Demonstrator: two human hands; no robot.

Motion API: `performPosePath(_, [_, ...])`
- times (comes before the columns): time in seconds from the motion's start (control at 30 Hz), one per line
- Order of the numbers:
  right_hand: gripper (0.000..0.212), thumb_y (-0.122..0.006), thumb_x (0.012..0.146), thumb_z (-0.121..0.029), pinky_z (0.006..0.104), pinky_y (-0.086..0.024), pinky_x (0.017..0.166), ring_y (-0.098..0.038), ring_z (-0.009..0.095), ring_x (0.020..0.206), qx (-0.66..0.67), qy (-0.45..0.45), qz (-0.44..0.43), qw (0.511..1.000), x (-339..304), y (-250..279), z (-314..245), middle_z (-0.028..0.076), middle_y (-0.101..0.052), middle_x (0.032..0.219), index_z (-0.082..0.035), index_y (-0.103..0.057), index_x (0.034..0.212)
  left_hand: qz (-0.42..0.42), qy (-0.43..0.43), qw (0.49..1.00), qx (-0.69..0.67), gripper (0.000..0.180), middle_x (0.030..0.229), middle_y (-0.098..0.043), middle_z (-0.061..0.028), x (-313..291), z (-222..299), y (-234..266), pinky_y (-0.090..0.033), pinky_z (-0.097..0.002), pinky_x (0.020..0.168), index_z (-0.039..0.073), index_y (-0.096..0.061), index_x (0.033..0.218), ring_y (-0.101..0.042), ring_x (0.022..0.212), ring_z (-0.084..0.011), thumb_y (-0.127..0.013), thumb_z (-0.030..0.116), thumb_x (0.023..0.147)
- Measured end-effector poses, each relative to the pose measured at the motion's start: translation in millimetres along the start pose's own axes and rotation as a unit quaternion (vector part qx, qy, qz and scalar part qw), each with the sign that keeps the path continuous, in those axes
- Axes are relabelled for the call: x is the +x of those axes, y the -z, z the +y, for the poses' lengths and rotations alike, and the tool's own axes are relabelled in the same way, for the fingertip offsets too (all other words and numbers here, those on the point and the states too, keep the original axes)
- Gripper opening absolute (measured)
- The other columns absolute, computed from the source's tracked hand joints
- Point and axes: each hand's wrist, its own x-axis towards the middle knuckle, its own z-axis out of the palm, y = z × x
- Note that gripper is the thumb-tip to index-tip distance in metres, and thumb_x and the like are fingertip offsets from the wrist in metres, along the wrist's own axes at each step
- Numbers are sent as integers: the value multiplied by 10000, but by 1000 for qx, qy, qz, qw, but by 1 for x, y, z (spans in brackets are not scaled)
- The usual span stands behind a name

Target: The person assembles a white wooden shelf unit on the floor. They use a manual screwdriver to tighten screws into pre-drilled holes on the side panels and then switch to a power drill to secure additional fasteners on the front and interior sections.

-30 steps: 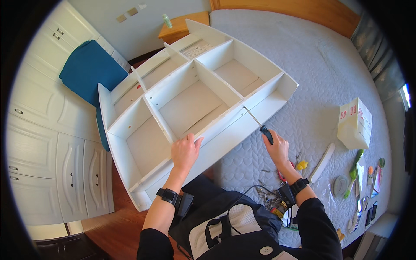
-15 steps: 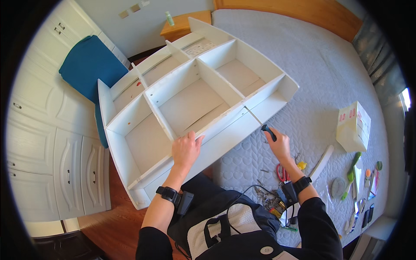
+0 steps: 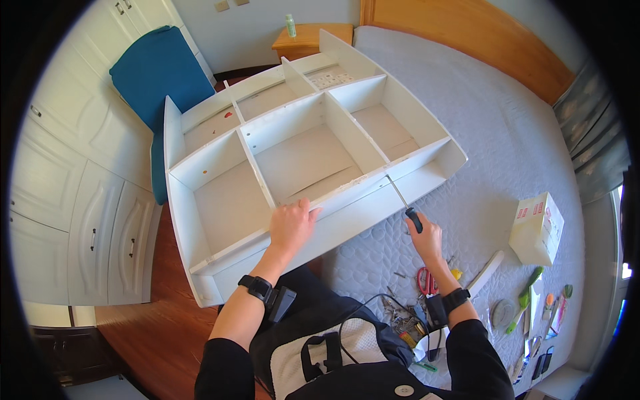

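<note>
A white shelf unit (image 3: 307,155) with open compartments lies tilted on its back, partly over the bed's edge. My left hand (image 3: 292,229) is closed over the near long board, thumb pointing right. In my right hand (image 3: 425,241) is a screwdriver (image 3: 414,219), gripped by its dark handle. Its long metal shaft reaches up and left, the tip against the outer face of that board, close to where a divider meets it. The screw or hole at the tip is too small to make out.
Tools and small hardware (image 3: 407,320), red-handled scissors (image 3: 427,280) and a white box (image 3: 537,229) lie on the grey bed (image 3: 480,147). A blue chair (image 3: 160,77) stands beyond the unit's left end, near white cabinets (image 3: 60,180). A wooden nightstand (image 3: 313,37) is behind.
The head view has shifted and turned slightly. Both hands keep their places on the board and the screwdriver, and the tip stays at the same spot on the shelf unit.
</note>
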Motion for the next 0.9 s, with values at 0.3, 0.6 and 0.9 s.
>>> performPosePath(0.3, [393,-565,943,-295,259,-377,423,-449,122,471,463,-195,-252,827,15,14,2,36,-539,748,-11,-510,1208,-23,12,1000,8,387,532,-551,-118,0,0,5,-441,-400,450,51,-505,721,-570,487,-312,-639,385,864])
performPosePath(0.6, [431,-563,947,-288,247,-407,473,-484,136,560,395,-155,-175,888,18,21,-11,43,-546,788,-3,-471,1258,-7,-6,1000,3,362,554,-590,-115,2,0,4,-461,-380,472,51,-528,709,-587,490,-298,-646,360,857])
performPosePath(0.9, [356,-537,967,-320,220,-393,473,-488,86,589,159,-66,-129,977,23,17,-12,18,-538,756,-3,-565,1127,-22,4,999,33,369,527,-565,-99,-1,0,3,-450,-374,458,59,-520,700,-568,466,-280,-653,368,851])
